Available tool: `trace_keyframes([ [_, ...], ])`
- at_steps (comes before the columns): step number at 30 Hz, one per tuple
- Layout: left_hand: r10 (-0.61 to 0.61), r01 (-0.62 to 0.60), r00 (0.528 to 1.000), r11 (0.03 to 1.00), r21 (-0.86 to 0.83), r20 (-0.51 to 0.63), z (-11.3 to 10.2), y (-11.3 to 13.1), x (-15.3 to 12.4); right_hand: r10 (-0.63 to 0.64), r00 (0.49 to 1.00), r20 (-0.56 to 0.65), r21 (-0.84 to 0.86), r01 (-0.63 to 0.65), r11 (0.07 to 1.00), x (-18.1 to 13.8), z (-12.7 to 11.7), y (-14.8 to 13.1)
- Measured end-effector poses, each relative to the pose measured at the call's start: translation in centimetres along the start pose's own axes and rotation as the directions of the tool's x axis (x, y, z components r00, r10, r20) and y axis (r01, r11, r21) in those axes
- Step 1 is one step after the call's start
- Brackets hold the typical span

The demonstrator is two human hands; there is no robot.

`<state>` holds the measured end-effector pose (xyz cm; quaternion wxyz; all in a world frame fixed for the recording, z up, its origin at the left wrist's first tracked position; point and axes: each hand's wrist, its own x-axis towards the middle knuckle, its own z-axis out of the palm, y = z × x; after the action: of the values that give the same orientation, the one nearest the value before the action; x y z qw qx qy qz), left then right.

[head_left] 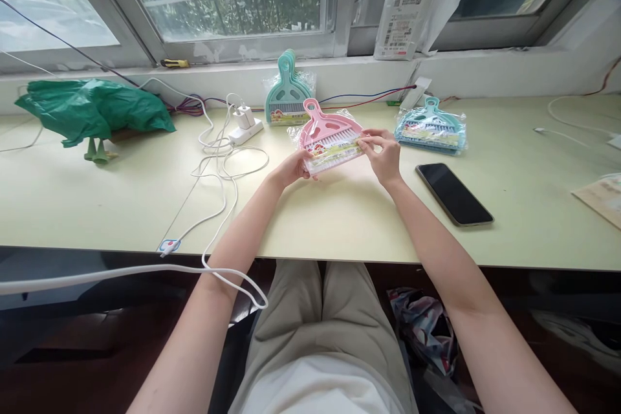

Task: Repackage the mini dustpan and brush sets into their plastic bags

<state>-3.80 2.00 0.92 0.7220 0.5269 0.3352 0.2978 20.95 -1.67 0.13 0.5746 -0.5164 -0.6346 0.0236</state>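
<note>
A pink dustpan and brush set (334, 132) in clear plastic wrap is held up over the desk, its round handle pointing away from me. My left hand (294, 168) grips its lower left corner, thumb on the front. On the right side, my right hand (383, 154) pinches the wrap near the printed label. Just behind stands a stack of green dustpan sets (288, 92), leaning by the wall. Blue dustpan sets (431, 126), also wrapped, lie to the right of my right hand.
A black phone (455, 194) lies at the right. White cables (224, 171) and a power strip (246, 132) spread on the left, one cable crossing my left forearm. A green plastic bag (92, 110) sits far left. On the sill are a yellow cutter (174, 63) and a white package (405, 19).
</note>
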Motion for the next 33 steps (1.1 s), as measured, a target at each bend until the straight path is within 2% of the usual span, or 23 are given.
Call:
trace_keyframes([
  [8, 0.015, -0.018, 0.999, 0.998, 0.063, 0.039, 0.4, -0.1, -0.1, 0.098, 0.995, 0.013, 0.127, -0.099, 0.987, 0.1, 0.2, 1.2],
  [13, 0.018, -0.021, 0.999, 0.996, 0.089, 0.035, 0.2, -0.3, 0.0, 0.191, 0.977, 0.092, 0.239, -0.208, 0.949, 0.1, 0.5, 2.1],
  [15, 0.017, -0.020, 0.999, 0.995, 0.096, 0.034, 0.1, -0.3, 0.0, 0.278, 0.941, 0.192, 0.330, -0.329, 0.885, 0.3, 0.5, 2.2],
  [18, 0.030, -0.034, 0.999, 0.992, 0.118, 0.039, 0.0, -0.3, -0.1, 0.417, 0.820, 0.393, 0.449, -0.567, 0.691, 0.4, 0.2, 2.0],
  [19, 0.032, -0.037, 0.999, 0.991, 0.126, 0.042, 0.0, -0.3, -0.2, 0.443, 0.781, 0.440, 0.470, -0.621, 0.628, 0.4, 0.1, 2.0],
  [21, 0.028, -0.033, 0.999, 0.990, 0.139, 0.041, 0.0, -0.2, -0.2, 0.470, 0.735, 0.488, 0.495, -0.677, 0.545, 0.4, -0.1, 1.8],
  [25, 0.036, -0.038, 0.999, 0.986, 0.161, 0.019, 0.3, 0.1, -0.3, 0.509, 0.713, 0.482, 0.520, -0.700, 0.489, 0.2, 0.2, 1.8],
  [29, 0.127, -0.119, 0.991, 0.972, 0.203, -0.027, 1.1, 0.4, -0.3, 0.557, 0.715, 0.423, 0.535, -0.693, 0.484, 0.0, 0.6, 2.0],
  [33, 0.229, -0.203, 0.966, 0.959, 0.200, -0.120, 1.8, 0.8, -0.5, 0.587, 0.724, 0.364, 0.549, -0.675, 0.493, 0.1, 0.8, 2.4],
])
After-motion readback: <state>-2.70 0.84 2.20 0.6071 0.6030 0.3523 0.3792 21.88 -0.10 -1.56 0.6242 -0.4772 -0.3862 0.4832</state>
